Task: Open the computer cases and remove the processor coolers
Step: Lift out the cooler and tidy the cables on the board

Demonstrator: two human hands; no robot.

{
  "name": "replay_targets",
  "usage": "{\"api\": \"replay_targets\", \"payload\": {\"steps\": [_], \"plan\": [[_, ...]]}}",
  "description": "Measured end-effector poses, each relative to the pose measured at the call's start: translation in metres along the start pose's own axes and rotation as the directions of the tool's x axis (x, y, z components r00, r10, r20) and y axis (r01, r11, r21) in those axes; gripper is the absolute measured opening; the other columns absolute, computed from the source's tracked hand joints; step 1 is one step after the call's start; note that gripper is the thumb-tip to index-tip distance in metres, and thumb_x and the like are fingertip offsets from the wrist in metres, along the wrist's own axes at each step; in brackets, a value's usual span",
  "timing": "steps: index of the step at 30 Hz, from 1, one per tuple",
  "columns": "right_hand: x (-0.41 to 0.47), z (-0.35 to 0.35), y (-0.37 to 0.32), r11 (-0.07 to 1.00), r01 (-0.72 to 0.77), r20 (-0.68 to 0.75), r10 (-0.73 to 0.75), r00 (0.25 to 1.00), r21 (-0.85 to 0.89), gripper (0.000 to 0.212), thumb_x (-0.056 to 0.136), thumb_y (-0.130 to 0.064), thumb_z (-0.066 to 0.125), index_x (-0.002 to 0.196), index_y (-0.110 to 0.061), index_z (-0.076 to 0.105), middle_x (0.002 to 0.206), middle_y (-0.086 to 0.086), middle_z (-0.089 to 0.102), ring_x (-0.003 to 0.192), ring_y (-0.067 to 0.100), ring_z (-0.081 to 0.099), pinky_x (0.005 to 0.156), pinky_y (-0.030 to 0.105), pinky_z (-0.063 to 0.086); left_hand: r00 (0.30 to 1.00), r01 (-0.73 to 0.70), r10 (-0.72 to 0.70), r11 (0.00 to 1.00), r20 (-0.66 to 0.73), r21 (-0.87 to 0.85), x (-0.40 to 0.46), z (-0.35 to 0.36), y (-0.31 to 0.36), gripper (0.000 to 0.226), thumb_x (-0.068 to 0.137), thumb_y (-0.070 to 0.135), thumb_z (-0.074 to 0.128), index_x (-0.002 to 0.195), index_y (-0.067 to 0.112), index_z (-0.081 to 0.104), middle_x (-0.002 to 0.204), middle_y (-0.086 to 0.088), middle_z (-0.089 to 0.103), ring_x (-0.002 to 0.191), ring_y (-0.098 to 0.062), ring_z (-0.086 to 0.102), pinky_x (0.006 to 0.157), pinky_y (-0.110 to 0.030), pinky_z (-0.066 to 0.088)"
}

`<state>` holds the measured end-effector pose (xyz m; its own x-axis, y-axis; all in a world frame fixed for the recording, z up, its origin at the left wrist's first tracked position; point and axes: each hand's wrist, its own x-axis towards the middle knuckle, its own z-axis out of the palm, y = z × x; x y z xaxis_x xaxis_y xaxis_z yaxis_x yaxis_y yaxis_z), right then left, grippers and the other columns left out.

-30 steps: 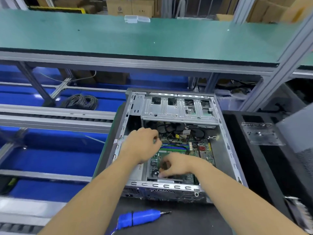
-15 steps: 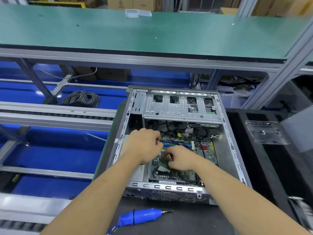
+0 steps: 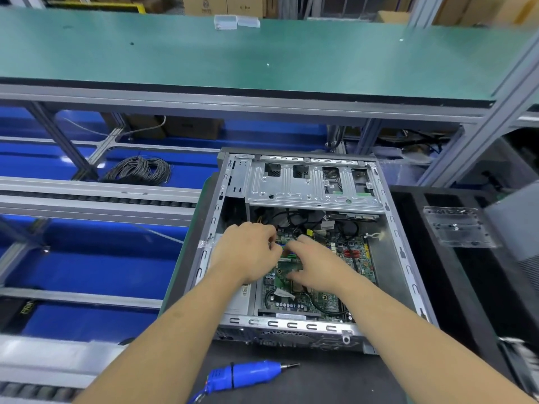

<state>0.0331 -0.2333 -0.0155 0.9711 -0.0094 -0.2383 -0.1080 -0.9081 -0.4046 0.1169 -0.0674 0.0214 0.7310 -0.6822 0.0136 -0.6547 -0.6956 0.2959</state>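
Dark counter (image 3: 335, 383) nearest the person carries a blue electric screwdriver (image 3: 248, 374), lying just before the open grey metal computer case (image 3: 390, 258). Inside, over the green motherboard (image 3: 309, 298), the left hand (image 3: 248, 252) curls, its grip hidden, and the right hand (image 3: 318, 263) spreads loosely, fingertips touching the board. No cooler is visible; I would feel for connectors gently, avoiding tugging black cables (image 3: 294, 217) farther back.

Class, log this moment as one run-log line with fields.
case: open | left hand: inside, over motherboard | right hand: inside, fingers on board | screwdriver: lying unused in front
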Motion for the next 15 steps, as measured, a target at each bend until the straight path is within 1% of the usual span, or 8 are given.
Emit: {"api": "replay_targets", "payload": {"steps": [2,4,6,8,10,12,13,15], "plan": [[0.000,0.003,-0.008,0.995,0.062,0.082,-0.055,0.995,-0.078,0.012,0.087,-0.019,0.063,0.095,-0.025,0.055,0.090,-0.004,0.059,0.082,0.022,0.060,0.072,0.039,0.055,1.000,-0.002,0.002,1.000,0.000,0.004,0.000,0.000,0.001,0.021,0.086,0.038,0.043,0.083,0.028,0.061,0.074,0.009,0.061,0.076,-0.016,0.056,0.070,-0.034,0.037],[-0.001,0.007,-0.013,0.985,0.081,0.292,-0.034,0.956,-0.153,0.006,0.087,-0.015,0.059,0.084,-0.018,0.062,0.080,-0.001,0.064,0.074,0.022,0.062,0.067,0.036,0.056,1.000,0.002,-0.002,1.000,-0.004,0.006,0.000,-0.001,0.001,0.019,0.085,0.036,0.044,0.082,0.028,0.062,0.073,0.009,0.061,0.075,-0.016,0.056,0.068,-0.033,0.036],[-0.001,0.009,-0.011,0.988,0.015,0.375,0.046,0.926,-0.157,0.022,0.092,-0.023,0.058,0.075,-0.010,0.063,0.071,0.003,0.062,0.063,0.022,0.058,0.061,0.032,0.052,1.000,0.005,-0.005,1.000,-0.008,0.009,0.000,-0.001,0.001,0.019,0.085,0.035,0.044,0.081,0.028,0.061,0.072,0.009,0.061,0.073,-0.016,0.056,0.067,-0.033,0.035],[-0.002,0.011,-0.007,0.992,-0.025,0.394,0.074,0.916,-0.127,0.040,0.096,-0.038,0.056,0.066,-0.011,0.057,0.063,0.003,0.055,0.056,0.021,0.051,0.055,0.028,0.045,1.000,0.005,-0.005,1.000,-0.009,0.009,0.000,-0.001,0.001,0.019,0.085,0.035,0.044,0.080,0.028,0.061,0.072,0.008,0.061,0.072,-0.016,0.055,0.068,-0.033,0.035],[-0.003,0.012,-0.009,0.997,0.003,0.445,0.032,0.895,-0.077,0.040,0.094,-0.044,0.060,0.074,-0.009,0.062,0.066,0.002,0.056,0.060,0.021,0.052,0.058,0.029,0.045,1.000,0.006,-0.006,1.000,-0.012,0.009,0.000,-0.001,0.001,0.020,0.085,0.036,0.044,0.080,0.028,0.061,0.072,0.008,0.061,0.072,-0.016,0.056,0.068,-0.033,0.034],[-0.003,0.012,-0.014,0.996,0.018,0.374,-0.047,0.926,0.082,0.020,0.091,-0.031,0.065,0.086,-0.012,0.065,0.071,-0.001,0.058,0.063,0.016,0.053,0.060,0.029,0.045,1.000,0.014,-0.014,1.000,-0.019,0.009,0.000,0.000,0.001,0.020,0.086,0.035,0.044,0.079,0.027,0.061,0.071,0.008,0.061,0.071,-0.015,0.056,0.067,-0.033,0.034],[-0.002,0.011,-0.015,0.983,0.015,0.280,-0.066,0.958,0.181,0.011,0.089,-0.024,0.064,0.088,-0.013,0.065,0.070,-0.004,0.057,0.062,0.013,0.051,0.058,0.028,0.043,1.000,0.019,-0.019,1.000,-0.021,0.006,0.000,0.000,0.000,0.020,0.085,0.035,0.044,0.079,0.027,0.061,0.071,0.008,0.060,0.071,-0.015,0.055,0.068,-0.033,0.034],[-0.001,0.006,-0.014,0.955,0.019,0.109,-0.053,0.993,0.296,0.004,0.089,-0.017,0.063,0.086,-0.014,0.064,0.068,-0.005,0.057,0.060,0.011,0.050,0.059,0.028,0.042,0.999,0.025,-0.025,1.000,-0.024,0.000,0.000,0.001,0.000,0.019,0.084,0.036,0.044,0.079,0.027,0.061,0.070,0.008,0.059,0.071,-0.016,0.055,0.068,-0.033,0.033]]}}
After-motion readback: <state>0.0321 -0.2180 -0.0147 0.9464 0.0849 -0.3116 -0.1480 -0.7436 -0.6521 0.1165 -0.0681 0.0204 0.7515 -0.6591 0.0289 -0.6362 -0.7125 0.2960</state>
